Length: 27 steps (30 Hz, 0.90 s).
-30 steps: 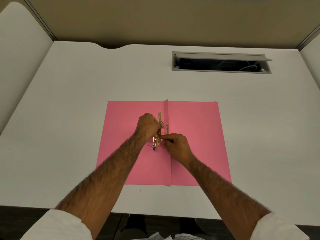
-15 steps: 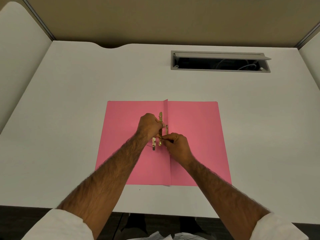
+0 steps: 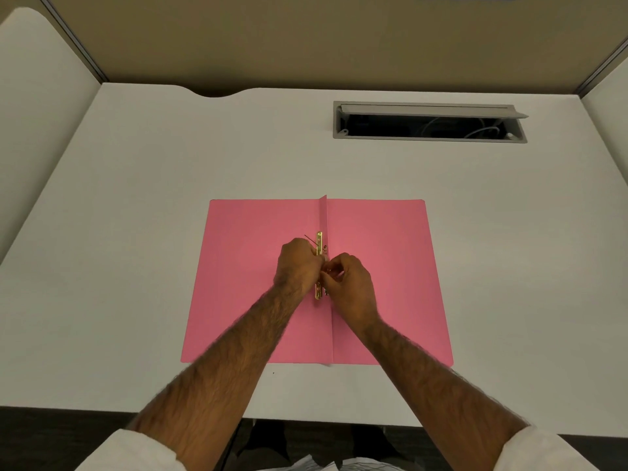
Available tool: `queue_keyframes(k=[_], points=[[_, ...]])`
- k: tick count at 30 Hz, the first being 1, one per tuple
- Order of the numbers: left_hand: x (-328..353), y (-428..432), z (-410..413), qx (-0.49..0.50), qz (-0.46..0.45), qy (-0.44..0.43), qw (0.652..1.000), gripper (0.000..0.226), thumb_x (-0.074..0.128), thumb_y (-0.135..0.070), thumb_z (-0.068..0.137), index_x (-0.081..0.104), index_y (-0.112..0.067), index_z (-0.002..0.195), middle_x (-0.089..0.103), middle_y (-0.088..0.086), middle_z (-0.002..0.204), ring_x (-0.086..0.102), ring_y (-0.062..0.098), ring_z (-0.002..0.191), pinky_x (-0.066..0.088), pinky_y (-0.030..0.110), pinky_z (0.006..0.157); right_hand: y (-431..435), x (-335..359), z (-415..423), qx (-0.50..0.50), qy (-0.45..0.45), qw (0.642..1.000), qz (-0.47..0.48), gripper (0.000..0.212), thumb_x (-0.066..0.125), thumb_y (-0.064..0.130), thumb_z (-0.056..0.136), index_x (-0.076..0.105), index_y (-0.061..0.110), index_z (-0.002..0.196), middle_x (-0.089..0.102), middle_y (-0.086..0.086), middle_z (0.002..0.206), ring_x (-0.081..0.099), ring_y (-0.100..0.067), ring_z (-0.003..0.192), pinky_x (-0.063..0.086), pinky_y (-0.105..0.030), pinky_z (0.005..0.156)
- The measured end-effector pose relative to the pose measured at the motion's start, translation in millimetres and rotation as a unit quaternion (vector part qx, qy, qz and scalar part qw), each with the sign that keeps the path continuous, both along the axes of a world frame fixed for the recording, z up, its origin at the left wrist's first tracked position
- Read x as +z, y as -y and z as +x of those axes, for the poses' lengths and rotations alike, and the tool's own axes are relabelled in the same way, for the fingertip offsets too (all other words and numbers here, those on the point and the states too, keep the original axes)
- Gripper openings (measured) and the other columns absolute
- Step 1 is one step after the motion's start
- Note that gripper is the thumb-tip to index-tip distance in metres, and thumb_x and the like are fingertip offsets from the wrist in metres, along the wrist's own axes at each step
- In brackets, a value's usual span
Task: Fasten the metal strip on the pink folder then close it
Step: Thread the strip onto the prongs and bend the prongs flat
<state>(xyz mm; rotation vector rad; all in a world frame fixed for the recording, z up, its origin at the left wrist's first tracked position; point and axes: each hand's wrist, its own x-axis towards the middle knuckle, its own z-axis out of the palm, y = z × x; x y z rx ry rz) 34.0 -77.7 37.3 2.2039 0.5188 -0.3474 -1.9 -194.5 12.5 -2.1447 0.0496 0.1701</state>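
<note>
A pink folder lies open and flat on the white desk, its spine fold running down the middle. A gold metal strip lies along the fold, just left of it; its top and bottom ends show and my hands cover its middle. My left hand presses on the strip from the left with fingers closed on it. From the right, my right hand pinches at the strip's middle with thumb and fingertips. A thin dark prong sticks up near the strip's top end.
A grey cable hatch stands open at the desk's back right, with white cables inside. Tan partition walls close the back and sides. The desk's front edge runs near my elbows.
The two separate gold pieces seen earlier now lie as one line along the fold. Both hands have closed in tighter over the strip's middle.
</note>
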Motion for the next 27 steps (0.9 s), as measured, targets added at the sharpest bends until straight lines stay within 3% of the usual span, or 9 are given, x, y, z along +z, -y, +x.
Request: queue_keyframes(k=[7, 15, 20, 24, 27], points=[[-5, 11, -10, -0.007, 0.055, 0.008, 0.998, 0.016, 0.068, -0.022, 0.090, 0.075, -0.007, 0.090, 0.073, 0.007, 0.080, 0.071, 0.022, 0.070, 0.062, 0.041, 0.067, 1, -4, 0, -0.007, -0.017, 0.999, -0.042, 0.014, 0.067, 0.012, 0.086, 0.055, 0.019, 0.083, 0.061, 0.001, 0.083, 0.051, -0.008, 0.065, 0.044, -0.021, 0.057], [-9, -12, -11, -0.141, 0.144, 0.003, 0.980, 0.027, 0.053, -0.018, 0.100, 0.074, -0.004, 0.091, 0.074, 0.010, 0.093, 0.071, 0.030, 0.086, 0.055, 0.036, 0.072, 7, -8, 0, 0.039, -0.008, 0.998, -0.052, 0.008, 0.067, 0.014, 0.087, 0.059, 0.017, 0.086, 0.061, 0.000, 0.085, 0.056, -0.015, 0.073, 0.047, -0.026, 0.062], [-17, -35, -12, -0.183, 0.160, 0.086, 0.966, 0.033, 0.066, -0.026, 0.093, 0.071, -0.010, 0.121, 0.071, 0.009, 0.113, 0.066, 0.024, 0.098, 0.051, 0.034, 0.085, 13, -11, 0, 0.075, 0.014, 0.994, -0.080, 0.009, 0.060, 0.016, 0.093, 0.065, 0.014, 0.100, 0.065, -0.002, 0.092, 0.055, -0.013, 0.076, 0.041, -0.022, 0.064], [-22, -40, -18, -0.267, 0.184, 0.157, 0.933, 0.044, 0.074, -0.034, 0.084, 0.068, -0.022, 0.126, 0.066, 0.003, 0.122, 0.057, 0.023, 0.107, 0.044, 0.036, 0.092, 21, -13, 3, 0.087, 0.024, 0.990, -0.107, 0.016, 0.057, 0.014, 0.095, 0.070, 0.014, 0.104, 0.067, -0.003, 0.097, 0.055, -0.012, 0.079, 0.046, -0.026, 0.070], [-28, -42, -22, -0.310, 0.182, 0.158, 0.920, 0.054, 0.076, -0.038, 0.081, 0.064, -0.026, 0.132, 0.058, 0.002, 0.140, 0.051, 0.024, 0.128, 0.038, 0.040, 0.109, 23, -13, 5, 0.095, 0.022, 0.987, -0.124, 0.015, 0.060, 0.019, 0.094, 0.069, 0.018, 0.106, 0.066, -0.001, 0.098, 0.056, -0.011, 0.079, 0.053, -0.030, 0.072]])
